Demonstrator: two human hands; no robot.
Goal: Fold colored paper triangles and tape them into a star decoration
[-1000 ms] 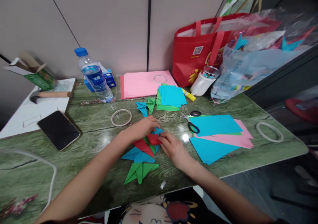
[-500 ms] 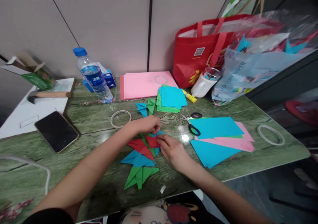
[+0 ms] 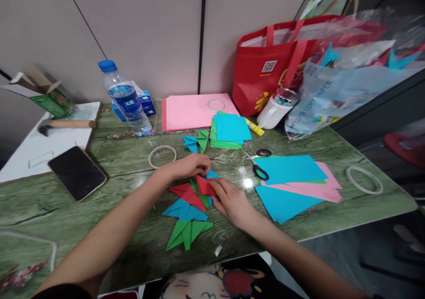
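My right hand [image 3: 232, 201] grips a red folded paper piece [image 3: 203, 185] by its right side, thumb and fingers closed on it. At the upper left of that piece, the curled fingers of my left hand [image 3: 192, 164] are pinched together; what they hold is hidden. A blue folded tip [image 3: 211, 174] shows between the hands, with green folded paper [image 3: 195, 188] partly covered below. Close by on the table lie another red folded piece [image 3: 186, 196], a blue folded piece [image 3: 184, 210] and a green folded piece [image 3: 187, 233].
Scissors [image 3: 259, 163] lie beside blue sheets [image 3: 290, 168]. Square papers [image 3: 232, 128], a glue stick [image 3: 255, 127] and tape rings [image 3: 162, 157] are around. A bottle [image 3: 128, 100], phone [image 3: 77, 173], hammer [image 3: 68, 124], white mug [image 3: 274, 112] and red bag [image 3: 252, 73] stand or lie farther out.
The red folded piece between my hands has tilted, with its upper left corner raised. My left hand has shifted slightly left. The view has moved a little.
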